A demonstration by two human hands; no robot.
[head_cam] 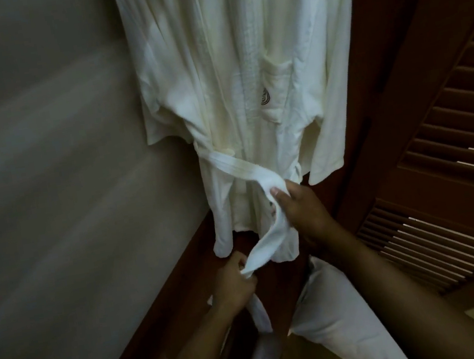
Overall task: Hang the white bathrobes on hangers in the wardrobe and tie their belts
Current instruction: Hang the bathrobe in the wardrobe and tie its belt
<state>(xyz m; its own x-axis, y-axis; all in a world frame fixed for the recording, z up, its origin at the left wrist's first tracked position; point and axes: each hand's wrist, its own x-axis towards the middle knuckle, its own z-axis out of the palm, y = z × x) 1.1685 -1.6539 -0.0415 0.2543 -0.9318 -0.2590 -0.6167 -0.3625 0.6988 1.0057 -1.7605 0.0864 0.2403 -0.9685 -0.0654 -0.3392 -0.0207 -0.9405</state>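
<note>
Bathrobe, white, hangs full length in the wardrobe with its front facing out and its hem just above the dark wood floor of the compartment. A chest pocket with a small dark emblem sits on the robe's front. The belt wraps the robe's waist and slants down across its front. In front of the robe's lower skirt, the right hand holds the belt where it turns downward: the thumb presses on the outer face of the band and the fingers are curled behind it, so the belt is pinched between them. From there the band drops in a loose twisted strip, down past the robe's hem, to the left hand. That hand is closed in a fist round the strip, and a short tail hangs out beneath it. The belt shows no knot. A pale wall stands on one side of the robe and a brown louvred door on the other. Below the robe's hem lies a white cushion-like bundle, partly hidden by the forearms.
</note>
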